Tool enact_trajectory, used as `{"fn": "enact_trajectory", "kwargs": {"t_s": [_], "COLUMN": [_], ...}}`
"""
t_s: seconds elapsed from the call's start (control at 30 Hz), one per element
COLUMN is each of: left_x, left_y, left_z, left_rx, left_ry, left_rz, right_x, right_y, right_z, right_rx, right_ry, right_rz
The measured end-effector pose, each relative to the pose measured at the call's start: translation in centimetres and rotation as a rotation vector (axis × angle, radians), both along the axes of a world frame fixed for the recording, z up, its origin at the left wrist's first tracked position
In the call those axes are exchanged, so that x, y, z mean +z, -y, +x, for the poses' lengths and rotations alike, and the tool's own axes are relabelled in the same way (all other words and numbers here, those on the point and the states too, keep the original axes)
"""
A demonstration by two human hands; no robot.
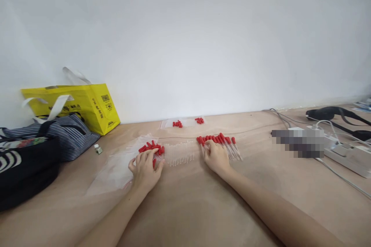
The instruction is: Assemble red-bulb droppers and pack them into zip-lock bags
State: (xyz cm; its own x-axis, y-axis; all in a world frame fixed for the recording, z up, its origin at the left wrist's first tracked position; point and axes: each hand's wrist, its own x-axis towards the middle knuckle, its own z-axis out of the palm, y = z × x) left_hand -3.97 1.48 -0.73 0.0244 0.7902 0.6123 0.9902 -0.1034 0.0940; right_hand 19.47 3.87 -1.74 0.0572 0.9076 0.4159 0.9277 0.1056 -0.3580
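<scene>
My left hand point(146, 168) reaches over a pile of red rubber bulbs point(150, 146), its fingers bent and its thumb apart from them. One red bulb point(154, 163) shows in the gap between thumb and forefinger. My right hand point(217, 157) is closed, its fingertips on a red-capped glass dropper at the left end of a row of such droppers point(232, 148). The fingers partly hide that dropper. Between my hands lies a row of clear glass tubes point(178, 153) without bulbs, side by side on the table.
Clear plastic bags point(111, 171) lie left of the bulbs. Farther back, a flat bag point(166, 123) has small red bulbs point(199, 120) on it. A yellow bag point(106, 112) and striped bag point(77, 137) stand left. A power strip point(348, 158) and cables lie right.
</scene>
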Motion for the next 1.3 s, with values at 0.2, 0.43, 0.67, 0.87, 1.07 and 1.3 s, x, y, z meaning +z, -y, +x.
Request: {"fn": "enact_trajectory", "kwargs": {"t_s": [0.2, 0.43, 0.67, 0.87, 1.07, 1.3], "left_x": [0.2, 0.4, 0.9, 0.8, 0.7, -0.5], "left_y": [-0.3, -0.3, 0.2, 0.4, 1.4, 2.8], "left_z": [-1.0, -1.2, -0.9, -1.0, 0.4, 2.4], "left_rx": [0.093, 0.092, 0.141, 0.140, -0.028, -0.383], "left_ry": [-0.046, -0.077, -0.217, -0.278, -0.194, -0.039], "left_rz": [-0.062, -0.072, -0.102, -0.108, -0.028, -0.098], "right_x": [0.1, -0.1, 0.6, 1.2, 1.1, 1.8], "right_y": [-1.7, -2.0, -1.6, -2.8, -3.4, -2.4], "right_z": [-0.8, -0.6, -2.5, -4.8, -5.3, -4.6], "right_rx": [-0.061, -0.059, -0.040, -0.097, -0.098, -0.064], "right_ry": [-0.032, -0.017, 0.088, 0.099, 0.097, 0.103], "right_rz": [-0.095, -0.081, -0.047, -0.165, -0.216, -0.183]}}
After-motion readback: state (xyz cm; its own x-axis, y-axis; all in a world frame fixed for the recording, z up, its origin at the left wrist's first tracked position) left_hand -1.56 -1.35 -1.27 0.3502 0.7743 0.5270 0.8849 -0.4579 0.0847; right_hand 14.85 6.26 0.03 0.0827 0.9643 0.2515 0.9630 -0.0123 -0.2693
